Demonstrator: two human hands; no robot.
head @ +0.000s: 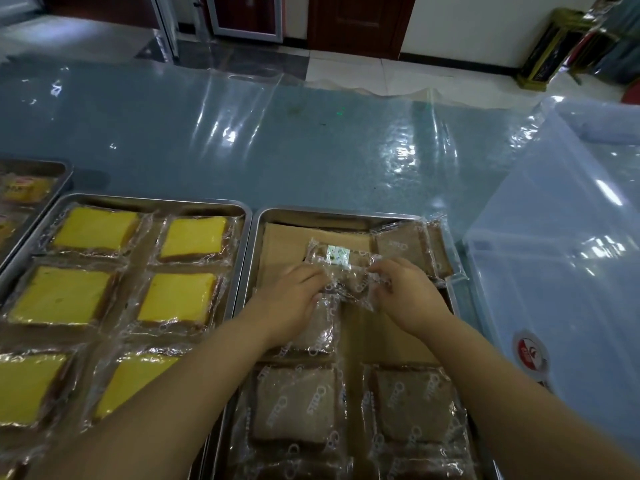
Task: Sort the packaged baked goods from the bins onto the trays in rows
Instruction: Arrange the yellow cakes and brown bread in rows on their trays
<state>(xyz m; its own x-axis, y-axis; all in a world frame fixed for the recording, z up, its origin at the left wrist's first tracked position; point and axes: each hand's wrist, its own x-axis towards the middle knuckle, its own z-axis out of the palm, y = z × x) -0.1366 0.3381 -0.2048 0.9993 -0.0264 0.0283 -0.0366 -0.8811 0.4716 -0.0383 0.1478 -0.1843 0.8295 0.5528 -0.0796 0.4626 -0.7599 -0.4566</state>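
Placement is the step in hand, as I judge it. The left hand [294, 292] and the right hand [410, 292] each pinch one end of a brown cake packet [341, 268]. Their fingers curl into its clear film and hold it tilted over the middle of the right tray [346, 212].

Bare liner paper [287, 244] shows in the far-left part of that tray, beside the corner packet [405, 249] at far right. That gap looks like the natural slot. To do it well, both ends should come down together so the packet lands flat and level with the corner packet. The film looks slippery and crinkled, so the loose seams are best smoothed outward. That keeps them from overlapping the middle packet [320, 327] lying under the left wrist. Two near packets [298, 407] already form a row at the near end.

The left tray [156, 199] just beside it holds yellow cake packets [194, 237] in two columns, and a third tray [52, 163] shows at the far left edge. A clear plastic bin [571, 254] stands to the right. All rest on a blue-green table [242, 143] under a wrinkled transparent sheet. Beyond it are a pale tiled floor [363, 67] and a dark wooden door [360, 22].
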